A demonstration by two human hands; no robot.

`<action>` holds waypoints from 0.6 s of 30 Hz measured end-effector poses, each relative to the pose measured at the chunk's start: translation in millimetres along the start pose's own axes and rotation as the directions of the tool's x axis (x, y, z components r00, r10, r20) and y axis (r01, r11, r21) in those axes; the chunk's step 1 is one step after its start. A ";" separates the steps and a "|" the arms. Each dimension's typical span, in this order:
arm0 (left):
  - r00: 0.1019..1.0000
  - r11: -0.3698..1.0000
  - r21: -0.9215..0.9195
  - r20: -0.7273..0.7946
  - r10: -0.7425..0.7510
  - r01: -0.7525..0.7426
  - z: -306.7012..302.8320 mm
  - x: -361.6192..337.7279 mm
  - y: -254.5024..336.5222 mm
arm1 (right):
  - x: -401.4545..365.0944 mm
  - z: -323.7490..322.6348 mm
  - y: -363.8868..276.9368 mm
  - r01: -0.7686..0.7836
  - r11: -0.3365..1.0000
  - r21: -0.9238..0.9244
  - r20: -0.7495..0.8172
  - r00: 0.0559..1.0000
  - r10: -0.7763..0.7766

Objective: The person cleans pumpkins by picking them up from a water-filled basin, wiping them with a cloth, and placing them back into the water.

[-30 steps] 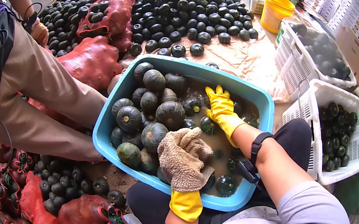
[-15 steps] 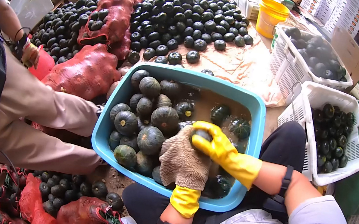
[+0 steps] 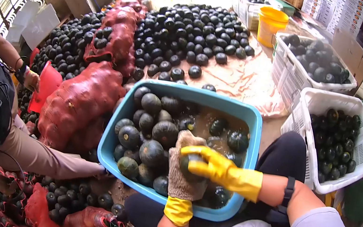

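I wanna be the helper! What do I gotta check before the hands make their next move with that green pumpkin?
1. Yellow glove on the right hand: ok.
2. Fuzzy cloth over the left hand: ok, only the yellow cuff peeks out.
3. Pumpkin steady: ok, I think; the right fingers are round it and the cloth is against it.
4. Pumpkin clean all over: cannot tell, fingers and cloth hide lots of it.
5. Water in the blue tub clear: not ok, it's brown and murky.
6. Other person's hand away from the tub: ok, it's off to the left.
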State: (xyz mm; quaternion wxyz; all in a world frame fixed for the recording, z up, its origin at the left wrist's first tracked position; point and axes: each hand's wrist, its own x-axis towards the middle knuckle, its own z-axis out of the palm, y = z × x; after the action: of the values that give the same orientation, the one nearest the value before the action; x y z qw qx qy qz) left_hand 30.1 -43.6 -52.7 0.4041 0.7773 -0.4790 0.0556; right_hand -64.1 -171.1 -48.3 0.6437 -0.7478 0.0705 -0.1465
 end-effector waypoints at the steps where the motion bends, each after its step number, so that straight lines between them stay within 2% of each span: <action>1: 1.000 1.000 0.016 -0.004 0.002 -0.002 -0.5 -1.5 0.0 | 16.1 -14.3 13.0 -0.069 0.998 -0.014 -0.010 0.998 0.068; 2: 1.000 1.000 0.029 -0.002 0.005 -0.005 -1.4 -2.5 0.0 | 24.9 -13.5 31.0 -0.137 0.990 -0.022 -0.019 0.990 0.137; 3: 1.000 0.999 0.037 0.015 0.023 -0.024 -3.3 0.2 -0.5 | 19.9 9.8 31.7 0.023 0.971 -0.238 -0.150 0.987 -0.060; 4: 0.997 0.997 0.044 0.048 0.055 -0.057 -7.3 4.2 -1.8 | 13.5 32.6 31.8 0.140 0.878 -0.457 -0.237 0.932 -0.273; 6: 0.973 0.988 -0.009 0.173 0.151 -0.151 -20.9 14.9 -3.2 | -6.4 33.1 24.1 0.233 0.870 -0.434 -0.228 0.906 -0.356; 7: 0.958 0.983 -0.068 0.223 0.180 -0.169 -26.0 18.2 -5.4 | -8.6 27.5 19.6 0.276 0.885 -0.375 -0.164 0.920 -0.356; 8: 0.958 0.977 -0.166 0.227 0.173 -0.137 -26.0 13.6 -10.7 | -10.6 25.1 18.5 0.148 0.979 -0.143 -0.143 0.975 -0.169; 9: 0.960 0.980 -0.038 0.196 0.198 -0.194 -18.5 6.8 -14.7 | -6.7 24.8 21.2 -0.017 0.959 0.282 -0.169 0.983 0.067; 10: 0.988 0.994 -0.014 0.106 0.108 -0.107 -6.3 1.9 -11.9 | 0.2 26.7 24.8 -0.153 0.743 0.652 -0.102 0.953 0.286; 12: 0.994 0.997 -0.016 -0.079 -0.078 0.077 16.9 -6.1 -4.7 | 12.1 36.5 39.7 0.062 0.732 0.679 -0.359 0.897 0.256; 14: 0.971 0.975 -0.146 -0.148 -0.191 0.169 25.8 -3.7 -4.0 | 12.3 25.9 35.8 0.006 0.940 0.341 -0.376 0.918 0.130; 15: 0.981 0.985 -0.107 -0.130 -0.147 0.133 17.8 -3.6 -8.6 | 14.4 7.7 32.5 -0.004 0.998 -0.069 -0.202 0.979 -0.010; 16: 0.988 0.993 -0.070 -0.113 -0.102 0.095 9.9 -3.7 -13.2 | 14.1 -2.9 27.0 -0.012 0.977 -0.212 -0.040 0.999 0.004; 18: 0.999 0.998 -0.060 -0.048 -0.017 0.014 -18.1 -0.5 -13.1 | 7.9 -7.2 0.5 -0.036 0.944 -0.329 0.101 0.992 0.073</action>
State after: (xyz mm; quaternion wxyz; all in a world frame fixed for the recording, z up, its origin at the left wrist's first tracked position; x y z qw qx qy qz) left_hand 45.6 -28.1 -48.4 0.4393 0.7669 -0.4643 0.0571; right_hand -58.8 -180.3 -46.9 0.5177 -0.8489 0.0785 -0.0729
